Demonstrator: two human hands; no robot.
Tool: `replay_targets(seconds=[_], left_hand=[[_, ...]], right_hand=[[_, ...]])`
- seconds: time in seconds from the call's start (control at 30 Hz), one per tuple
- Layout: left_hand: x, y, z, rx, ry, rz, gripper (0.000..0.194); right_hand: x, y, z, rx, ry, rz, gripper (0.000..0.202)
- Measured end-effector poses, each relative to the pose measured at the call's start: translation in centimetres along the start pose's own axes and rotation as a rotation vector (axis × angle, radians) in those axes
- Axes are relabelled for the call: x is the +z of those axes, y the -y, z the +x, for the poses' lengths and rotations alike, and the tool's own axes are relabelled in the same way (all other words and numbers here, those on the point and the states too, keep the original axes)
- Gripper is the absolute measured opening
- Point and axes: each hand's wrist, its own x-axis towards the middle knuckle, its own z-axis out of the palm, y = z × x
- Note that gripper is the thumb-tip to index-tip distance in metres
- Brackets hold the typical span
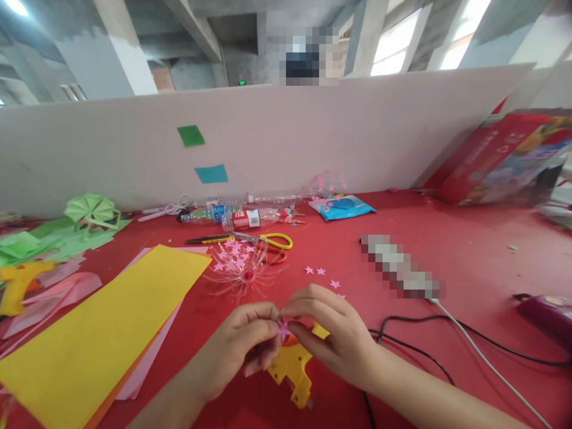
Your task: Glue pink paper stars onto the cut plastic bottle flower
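Partly, fingers of the left hand (252, 336) (thumb bent) pinch a half-hidden pink star (284, 329)

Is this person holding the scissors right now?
No, the scissors lie on the red table, beyond the left hand and right hand, which meet around a small pink star.

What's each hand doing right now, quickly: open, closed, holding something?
Left hand: closed, finger and thumb pinching a small pink star.
Right hand: curved around the star's other side; whether it grips too can't be told.
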Motion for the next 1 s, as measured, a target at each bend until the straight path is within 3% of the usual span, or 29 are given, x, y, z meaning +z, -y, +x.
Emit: replay_targets(seconds=[0.27, 0.37, 0.43, 0.57, 0.63, 0.77, 1.0], left_hand=[[0.5, -0.5, 0.0, -0.111, 0.033, -0.036, 0.016], [0.4, -0.6, -0.2, -0.098, 0.016, 0.068, 0.02], [-0.1, -0.9, -0.5, 0.059, -0.138, 0.272, 0.025], [-2.8, -1.5, -0.4, 0.685, -0.667, 0.862, 0.013], [-4.3, -1.8, 0.1, 0.865, -0.791, 1.017, 0.003], [-5.1, -1.5, 1.0, 0.949, -0.846, 1.15, 0.009], [-3.0, 0.3, 1.2, 0.931, -0.79, 1.395, 0.008]], right_hand=[[-0.1, 0.3, 0.0, 0.048, 0.042, 0.169, 0.008], [-0.2, 0.4, 0.0, 0.055, 0.017, 0.182, 0.008], [-0.5, 0.2, 0.0, 0.086, -0.015, 0.164, 0.008], [-1.3, -1.2, 0.7, 0.269, -0.096, 0.108, 0.01], [-1.7, -2.1, 1.4, 0.415, -0.095, 0.114, 0.012], [-1.9, -3.4, 3.3, 0.685, 0.013, 0.187, 0.01], [-0.1, -4.8, 5.6, 0.731, 0.167, 0.362, 0.012]])
